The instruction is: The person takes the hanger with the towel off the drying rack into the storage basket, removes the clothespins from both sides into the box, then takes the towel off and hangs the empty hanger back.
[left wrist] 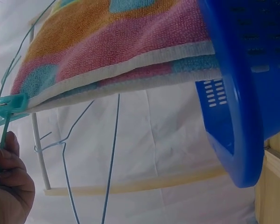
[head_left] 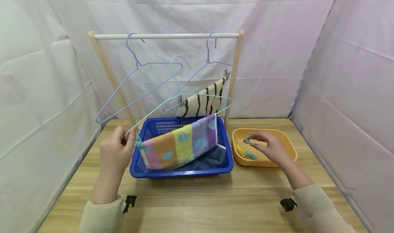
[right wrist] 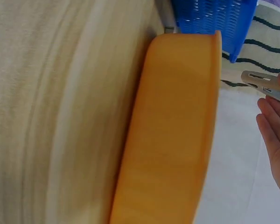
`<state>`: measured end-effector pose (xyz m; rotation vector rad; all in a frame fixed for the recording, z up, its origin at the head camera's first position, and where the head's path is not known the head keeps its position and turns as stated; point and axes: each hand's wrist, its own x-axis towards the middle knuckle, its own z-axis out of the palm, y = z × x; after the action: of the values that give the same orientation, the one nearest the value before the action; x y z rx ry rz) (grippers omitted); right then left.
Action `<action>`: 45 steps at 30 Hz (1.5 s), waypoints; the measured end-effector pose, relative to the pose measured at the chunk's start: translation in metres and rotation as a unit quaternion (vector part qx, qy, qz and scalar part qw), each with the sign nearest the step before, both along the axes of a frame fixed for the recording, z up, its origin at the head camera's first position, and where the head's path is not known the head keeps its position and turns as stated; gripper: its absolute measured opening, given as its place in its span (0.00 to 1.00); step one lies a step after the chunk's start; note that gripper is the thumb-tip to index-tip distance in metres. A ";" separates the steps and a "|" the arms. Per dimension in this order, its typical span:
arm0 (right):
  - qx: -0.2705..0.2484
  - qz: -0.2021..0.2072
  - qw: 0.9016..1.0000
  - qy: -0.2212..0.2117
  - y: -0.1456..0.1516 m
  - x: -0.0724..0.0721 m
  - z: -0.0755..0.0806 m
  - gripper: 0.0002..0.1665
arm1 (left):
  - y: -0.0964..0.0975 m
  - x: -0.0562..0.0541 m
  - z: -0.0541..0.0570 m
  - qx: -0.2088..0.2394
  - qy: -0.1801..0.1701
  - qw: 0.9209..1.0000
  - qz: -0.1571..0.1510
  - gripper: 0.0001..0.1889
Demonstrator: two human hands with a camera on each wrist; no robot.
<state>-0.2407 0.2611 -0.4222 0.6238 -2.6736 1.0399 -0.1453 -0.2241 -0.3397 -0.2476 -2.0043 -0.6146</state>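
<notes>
My left hand (head_left: 118, 146) grips the left corner of a mint-green wire hanger (head_left: 157, 108). Over the hanger's bottom bar hangs a towel (head_left: 183, 140) with colored stripes and blue dots. A teal clothespin (head_left: 139, 141) clamps its left end, close to my fingers; the left wrist view shows that clothespin (left wrist: 9, 105) at the towel's corner. No clothespin shows at the towel's right end. Above the orange tray, my right hand (head_left: 271, 147) pinches a grey clothespin (head_left: 248, 139) between thumb and fingers. The right wrist view also shows this clothespin (right wrist: 263, 84).
A blue basket (head_left: 184, 173) with dark cloth (head_left: 204, 159) stands below the towel. The orange tray (head_left: 293, 154) holds yellow (head_left: 240, 151) and teal clothespins (head_left: 250, 154). Behind, a rack (head_left: 172, 36) carries two blue hangers (head_left: 115, 93), one with a black-striped cloth (head_left: 204, 99) clipped on.
</notes>
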 end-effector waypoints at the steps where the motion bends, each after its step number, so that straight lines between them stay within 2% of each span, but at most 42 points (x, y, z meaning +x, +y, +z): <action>1: -0.005 -0.002 1.000 -0.005 0.001 0.000 -0.002 0.22 | 0.000 0.000 -0.001 0.001 0.002 1.000 -0.001 0.13; 8: -0.012 -0.031 0.998 -0.045 0.003 -0.004 -0.008 0.26 | 0.001 -0.001 -0.003 0.005 0.008 1.000 0.002 0.14; 16: 0.006 -0.048 0.995 -0.082 0.007 -0.010 -0.018 0.25 | 0.006 0.000 0.000 0.023 -0.014 1.000 0.005 0.15; 25: 0.043 -0.066 0.991 -0.109 0.012 -0.018 -0.022 0.23 | 0.007 -0.003 0.003 0.030 -0.022 0.999 -0.002 0.17; 36: 0.099 -0.076 0.978 -0.167 0.016 -0.021 -0.023 0.25 | 0.010 -0.003 0.005 0.034 -0.030 0.999 0.002 0.17; 45: 0.125 -0.080 0.975 -0.165 0.018 -0.022 -0.028 0.24 | 0.013 -0.003 0.005 0.039 -0.030 0.999 0.003 0.15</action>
<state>-0.2629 0.2787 -0.4498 0.2860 -3.1140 0.8337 -0.1480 -0.2115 -0.3346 -0.1785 -2.0340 -0.7025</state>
